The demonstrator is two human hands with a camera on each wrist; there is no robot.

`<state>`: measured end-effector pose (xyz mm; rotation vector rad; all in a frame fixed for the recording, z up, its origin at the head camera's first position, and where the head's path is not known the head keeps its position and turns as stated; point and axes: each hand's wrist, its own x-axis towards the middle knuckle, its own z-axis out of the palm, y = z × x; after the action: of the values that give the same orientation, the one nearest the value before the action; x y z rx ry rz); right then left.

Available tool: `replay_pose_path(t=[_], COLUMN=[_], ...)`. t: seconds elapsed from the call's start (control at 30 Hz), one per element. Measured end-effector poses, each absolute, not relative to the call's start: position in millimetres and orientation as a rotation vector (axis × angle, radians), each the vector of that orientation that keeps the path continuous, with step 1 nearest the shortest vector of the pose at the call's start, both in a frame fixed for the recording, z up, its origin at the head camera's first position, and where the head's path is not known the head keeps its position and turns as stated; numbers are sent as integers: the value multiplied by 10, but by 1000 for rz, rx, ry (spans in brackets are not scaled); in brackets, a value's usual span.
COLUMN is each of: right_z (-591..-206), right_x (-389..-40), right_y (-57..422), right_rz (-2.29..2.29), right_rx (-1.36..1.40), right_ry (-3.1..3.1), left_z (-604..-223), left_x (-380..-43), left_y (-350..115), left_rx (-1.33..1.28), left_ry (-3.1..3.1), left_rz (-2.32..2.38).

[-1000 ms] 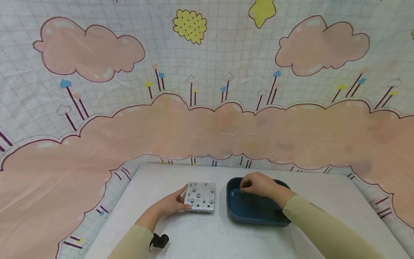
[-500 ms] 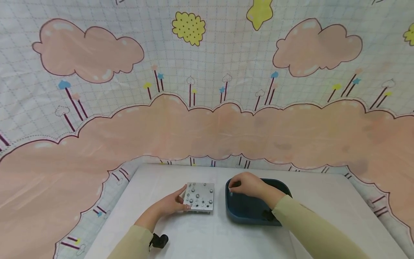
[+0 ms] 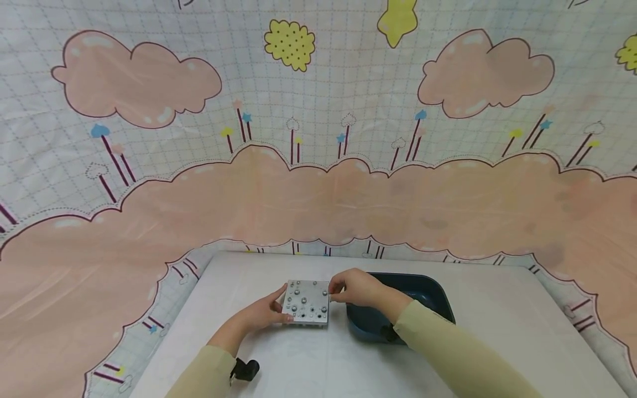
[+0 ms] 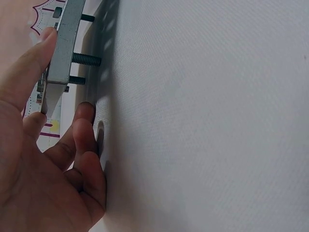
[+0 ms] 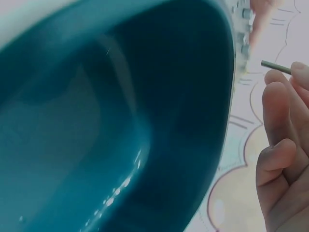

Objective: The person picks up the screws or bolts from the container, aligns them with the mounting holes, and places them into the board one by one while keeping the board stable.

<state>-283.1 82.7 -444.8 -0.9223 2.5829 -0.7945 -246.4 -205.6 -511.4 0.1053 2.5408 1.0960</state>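
My left hand [image 3: 261, 314] grips a square metal plate [image 3: 312, 301] by its left side, thumb and a finger at its edges. Several bolts stand on its top face. In the left wrist view, threaded bolt shanks [image 4: 87, 59] stick out of the plate's underside, and the other fingers curl below it near the white tabletop. My right hand [image 3: 360, 287] is at the plate's right edge. Between thumb and fingertip it pinches a thin metal pin [image 5: 275, 66], one end pointing toward the plate in the right wrist view; its other end is hidden by the fingers.
A dark blue plastic bin [image 3: 440, 293] stands right of the plate, under the right forearm. Small shiny specks show along its inner bottom edge in the right wrist view. A black wrist camera [image 3: 246, 370] sits on the left sleeve. A patterned cloth [image 3: 318, 204] hangs behind the white table [image 3: 278, 365].
My right hand has moved left, from over the blue bin to the right edge of the metal plate, carrying the pin. The left hand and plate have stayed in place.
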Motion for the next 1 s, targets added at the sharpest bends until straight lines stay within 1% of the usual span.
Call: replay_pose_path(t=[0.27,0.5,1.0], right_z=[-4496,-4579,-4600], right_x=[-2852,-2838,-2803], right_y=[552,359,254], right_rz=[-761,-601,-521], right_rx=[-882,-924,-814], right_ry=[2555,2628,2689], left_z=[-5077,-5094,-5057], left_x=[-2466,-2441,-2434], left_y=[-2068,-2072,-2041], left_rx=[94,91,90], left_ry=[2544,2518,2524], left_rz=[1091,1127,1124])
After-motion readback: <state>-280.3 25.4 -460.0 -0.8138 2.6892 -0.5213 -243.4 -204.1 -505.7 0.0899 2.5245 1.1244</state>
